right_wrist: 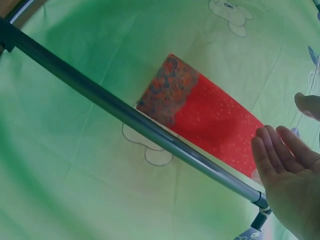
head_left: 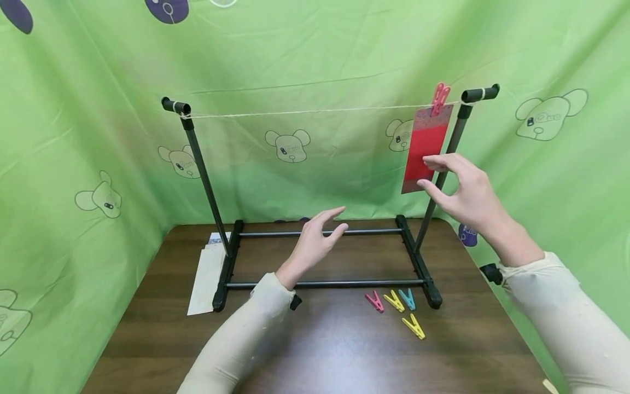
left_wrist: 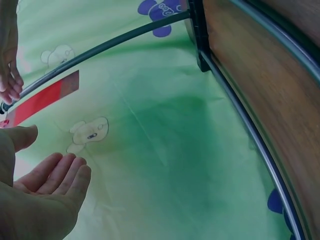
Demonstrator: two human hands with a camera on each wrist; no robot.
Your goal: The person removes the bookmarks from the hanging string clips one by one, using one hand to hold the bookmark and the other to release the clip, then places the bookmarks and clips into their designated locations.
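A red card point(head_left: 426, 143) with patterned ends hangs from the white string point(head_left: 305, 112) near the right post. One pink clothespin point(head_left: 440, 99) pinches its top edge to the string. My right hand point(head_left: 465, 189) is raised in front of the card's lower part, thumb and fingers apart, holding nothing; the right wrist view shows its fingers point(right_wrist: 272, 150) overlapping the card point(right_wrist: 215, 120). Lower down, my left hand point(head_left: 315, 241) hovers before the middle of the rack with its fingers extended and thumb spread. Nothing is in that palm point(left_wrist: 45, 200) in the left wrist view.
A black rack point(head_left: 209, 180) with two posts carries the string. On the wooden table point(head_left: 334, 350) lie a pink clothespin point(head_left: 375, 301), a blue one point(head_left: 407, 299) and two yellow ones point(head_left: 413, 326). White cards point(head_left: 206, 279) lie by the left foot. Green cloth point(head_left: 344, 54) hangs behind.
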